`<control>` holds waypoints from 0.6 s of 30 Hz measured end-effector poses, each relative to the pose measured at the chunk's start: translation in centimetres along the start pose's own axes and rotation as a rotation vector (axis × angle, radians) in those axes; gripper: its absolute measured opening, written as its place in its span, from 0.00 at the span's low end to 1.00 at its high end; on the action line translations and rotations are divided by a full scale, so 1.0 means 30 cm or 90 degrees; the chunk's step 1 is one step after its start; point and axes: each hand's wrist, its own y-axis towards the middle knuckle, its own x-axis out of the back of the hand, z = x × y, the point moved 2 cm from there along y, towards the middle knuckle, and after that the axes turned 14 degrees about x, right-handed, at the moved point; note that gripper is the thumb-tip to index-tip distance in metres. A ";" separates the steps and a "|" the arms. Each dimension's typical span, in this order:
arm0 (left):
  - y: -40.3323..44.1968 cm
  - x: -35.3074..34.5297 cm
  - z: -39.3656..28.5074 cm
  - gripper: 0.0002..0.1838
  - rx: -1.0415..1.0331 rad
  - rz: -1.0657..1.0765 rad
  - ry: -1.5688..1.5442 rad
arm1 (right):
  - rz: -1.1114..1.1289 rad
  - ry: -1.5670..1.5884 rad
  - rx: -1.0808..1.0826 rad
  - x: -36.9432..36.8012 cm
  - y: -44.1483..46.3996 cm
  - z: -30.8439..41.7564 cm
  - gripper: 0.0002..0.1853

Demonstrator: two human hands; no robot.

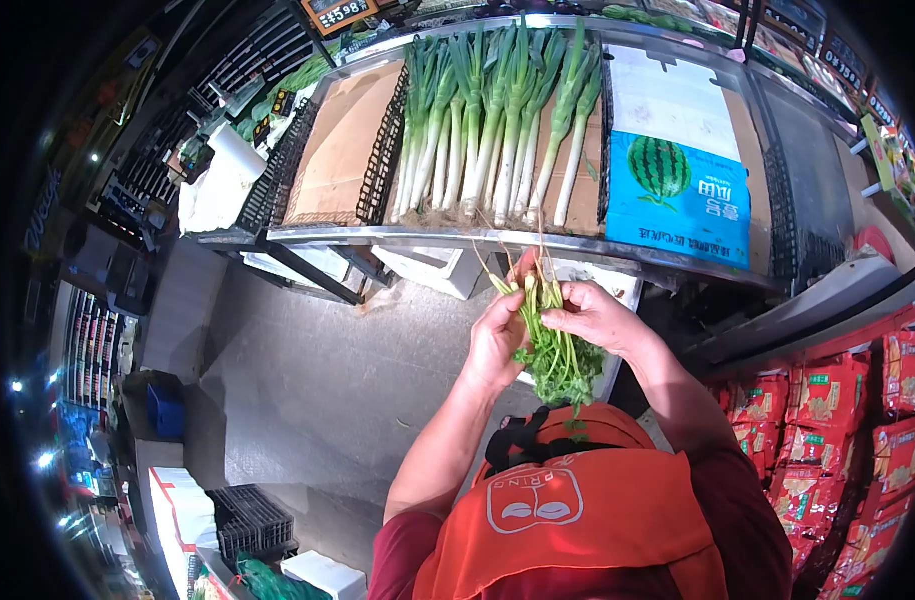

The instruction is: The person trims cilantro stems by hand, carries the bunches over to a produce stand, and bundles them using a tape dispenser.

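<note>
A small bunch of leafy green herbs (563,365) hangs between my hands, stems and thin roots up, leaves down over the orange apron (588,515). My left hand (500,335) is closed around the stems from the left side. On the right, my right hand (590,315) pinches the same stems with thumb and fingers. Just beyond my hands, a row of leeks (493,130) lies on cardboard in the display stand, white root ends toward me.
The stand's metal edge (438,236) runs across in front. Flattened cardboard (343,150) and a blue watermelon carton (678,200) flank the leeks. Red packets (823,400) hang at the right. A black crate (253,520) and white foam box (323,575) sit at the lower left.
</note>
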 end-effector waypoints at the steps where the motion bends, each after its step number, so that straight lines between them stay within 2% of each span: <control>1: -0.001 0.000 0.003 0.27 -0.006 0.003 -0.003 | 0.000 0.029 -0.005 -0.004 0.001 -0.006 0.11; 6: -0.004 -0.007 0.008 0.26 -0.040 -0.026 0.063 | 0.011 -0.027 0.001 -0.020 -0.002 0.020 0.11; 8: -0.001 0.008 0.013 0.30 -0.045 -0.043 0.140 | -0.001 0.004 -0.008 -0.023 -0.003 0.016 0.11; 12: -0.018 -0.013 0.002 0.34 -0.015 -0.029 0.168 | -0.033 0.106 -0.046 -0.016 -0.005 -0.018 0.12; 15: -0.016 -0.002 0.001 0.35 -0.024 -0.028 0.173 | -0.040 0.150 -0.025 -0.015 -0.006 -0.024 0.13; 16: -0.002 0.022 0.009 0.33 -0.076 -0.050 0.199 | -0.039 0.156 -0.020 -0.013 -0.010 -0.027 0.14; 18: -0.030 0.031 -0.002 0.31 -0.054 -0.100 0.171 | -0.057 0.167 -0.014 -0.010 -0.004 -0.028 0.14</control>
